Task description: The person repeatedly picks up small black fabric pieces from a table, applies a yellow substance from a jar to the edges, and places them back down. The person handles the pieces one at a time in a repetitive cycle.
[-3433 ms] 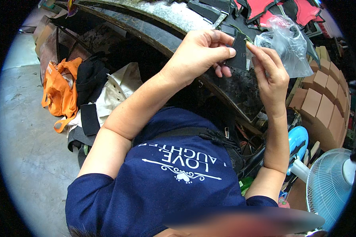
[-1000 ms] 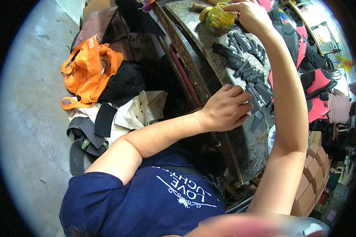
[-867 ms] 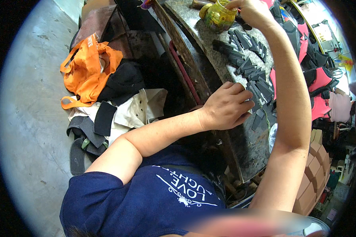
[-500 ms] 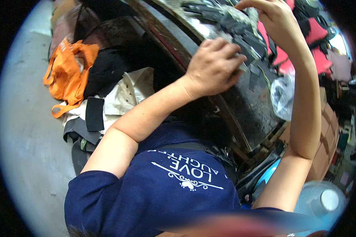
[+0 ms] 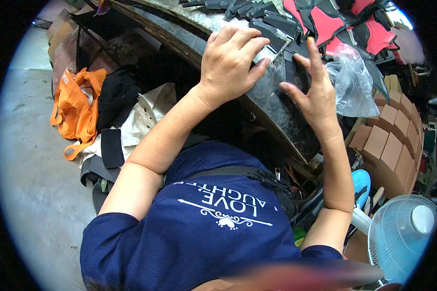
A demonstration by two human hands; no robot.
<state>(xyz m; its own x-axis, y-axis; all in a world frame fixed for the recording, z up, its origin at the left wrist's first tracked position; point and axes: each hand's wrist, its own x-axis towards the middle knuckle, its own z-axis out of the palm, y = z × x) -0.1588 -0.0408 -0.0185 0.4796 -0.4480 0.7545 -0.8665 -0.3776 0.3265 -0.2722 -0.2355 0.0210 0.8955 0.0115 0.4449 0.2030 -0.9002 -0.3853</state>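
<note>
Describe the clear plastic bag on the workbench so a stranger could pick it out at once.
Start at the dark, worn workbench running across the top of the view. Just beyond the right hand, near the bench's right end, lies the crumpled clear plastic bag. It is the only see-through thing there; the pieces behind it are flat, opaque black or red.

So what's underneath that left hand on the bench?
The left hand lies on dark flat pieces at the workbench edge; the palm hides whatever is directly beneath it. The right hand hovers beside.

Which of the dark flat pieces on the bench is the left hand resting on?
The left hand rests on the dark piece nearest the bench edge, under its fingertips; the other dark pieces lie farther back, untouched.
</note>
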